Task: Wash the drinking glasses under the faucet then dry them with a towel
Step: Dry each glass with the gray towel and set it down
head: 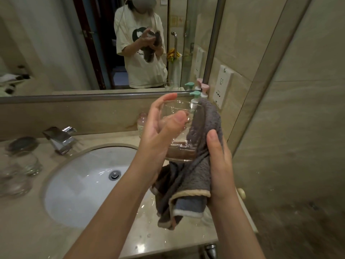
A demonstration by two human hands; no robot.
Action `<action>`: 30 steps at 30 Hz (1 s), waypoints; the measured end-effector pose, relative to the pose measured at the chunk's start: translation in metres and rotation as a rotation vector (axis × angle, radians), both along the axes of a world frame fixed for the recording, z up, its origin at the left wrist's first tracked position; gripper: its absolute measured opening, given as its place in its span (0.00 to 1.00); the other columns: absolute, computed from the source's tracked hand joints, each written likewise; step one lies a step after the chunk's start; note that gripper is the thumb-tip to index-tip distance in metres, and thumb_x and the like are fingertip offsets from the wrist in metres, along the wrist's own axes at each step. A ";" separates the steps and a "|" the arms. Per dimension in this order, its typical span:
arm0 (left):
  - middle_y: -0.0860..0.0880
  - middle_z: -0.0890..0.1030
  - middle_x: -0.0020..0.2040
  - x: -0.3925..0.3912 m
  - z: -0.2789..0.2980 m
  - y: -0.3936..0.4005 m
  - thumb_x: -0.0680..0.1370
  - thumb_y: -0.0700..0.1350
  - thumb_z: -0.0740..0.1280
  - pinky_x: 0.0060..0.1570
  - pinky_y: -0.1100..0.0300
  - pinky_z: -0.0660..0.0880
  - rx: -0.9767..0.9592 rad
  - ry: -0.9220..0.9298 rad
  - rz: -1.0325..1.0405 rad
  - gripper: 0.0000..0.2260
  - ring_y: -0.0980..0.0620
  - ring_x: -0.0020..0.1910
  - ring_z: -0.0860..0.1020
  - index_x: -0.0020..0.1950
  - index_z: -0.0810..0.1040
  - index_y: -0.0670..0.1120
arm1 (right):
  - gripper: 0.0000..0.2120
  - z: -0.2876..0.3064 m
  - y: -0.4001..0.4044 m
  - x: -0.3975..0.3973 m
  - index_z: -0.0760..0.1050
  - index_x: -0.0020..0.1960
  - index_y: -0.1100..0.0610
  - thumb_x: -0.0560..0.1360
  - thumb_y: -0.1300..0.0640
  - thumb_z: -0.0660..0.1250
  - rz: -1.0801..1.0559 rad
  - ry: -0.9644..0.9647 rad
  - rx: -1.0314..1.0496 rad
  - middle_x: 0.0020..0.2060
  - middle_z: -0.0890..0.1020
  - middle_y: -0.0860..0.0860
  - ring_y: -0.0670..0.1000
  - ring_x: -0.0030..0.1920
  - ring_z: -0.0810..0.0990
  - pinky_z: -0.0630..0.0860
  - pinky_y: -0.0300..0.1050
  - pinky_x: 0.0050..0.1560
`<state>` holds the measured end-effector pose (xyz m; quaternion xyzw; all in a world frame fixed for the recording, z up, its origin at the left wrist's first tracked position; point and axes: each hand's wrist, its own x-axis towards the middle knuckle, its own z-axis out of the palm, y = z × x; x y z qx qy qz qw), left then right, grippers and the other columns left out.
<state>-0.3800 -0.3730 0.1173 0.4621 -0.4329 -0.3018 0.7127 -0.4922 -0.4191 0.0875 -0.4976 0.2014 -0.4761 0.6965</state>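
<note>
Head view: left hand (158, 128) is curling thumb and fingers round a clear round drinking glass (179, 131), held above the white oval sink basin (78, 184). Right hand (220, 165) is gripping a grey beige-trimmed towel (196, 174), pressing it against the glass wall. Beige stone counter edge (168, 245) is lying below both forearms.

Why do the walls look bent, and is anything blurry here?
Head view: the wide-angle lens bows the mirror's metal frame; the clear jars left of the white sink are smeared; the clear drinking glass and grey towel stay sharp.
</note>
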 end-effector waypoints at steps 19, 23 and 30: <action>0.54 0.75 0.65 0.013 0.001 0.024 0.72 0.65 0.66 0.56 0.69 0.74 -0.003 -0.275 0.234 0.31 0.66 0.62 0.74 0.73 0.67 0.59 | 0.16 0.012 0.023 0.013 0.77 0.60 0.53 0.75 0.50 0.63 -0.037 -0.040 -0.039 0.47 0.84 0.50 0.52 0.46 0.84 0.81 0.49 0.43; 0.56 0.70 0.69 0.004 -0.002 0.030 0.76 0.60 0.61 0.64 0.66 0.70 -0.021 -0.429 0.330 0.25 0.64 0.67 0.70 0.72 0.60 0.65 | 0.25 0.016 0.030 0.018 0.73 0.67 0.58 0.75 0.45 0.67 -0.125 0.064 -0.193 0.54 0.83 0.50 0.48 0.53 0.83 0.80 0.45 0.50; 0.48 0.77 0.66 0.021 0.002 0.034 0.66 0.63 0.74 0.63 0.51 0.75 -0.072 -0.037 -0.014 0.33 0.48 0.63 0.79 0.69 0.67 0.62 | 0.16 0.012 0.032 0.019 0.78 0.59 0.51 0.75 0.45 0.66 0.050 -0.104 0.094 0.53 0.84 0.54 0.56 0.53 0.83 0.80 0.53 0.50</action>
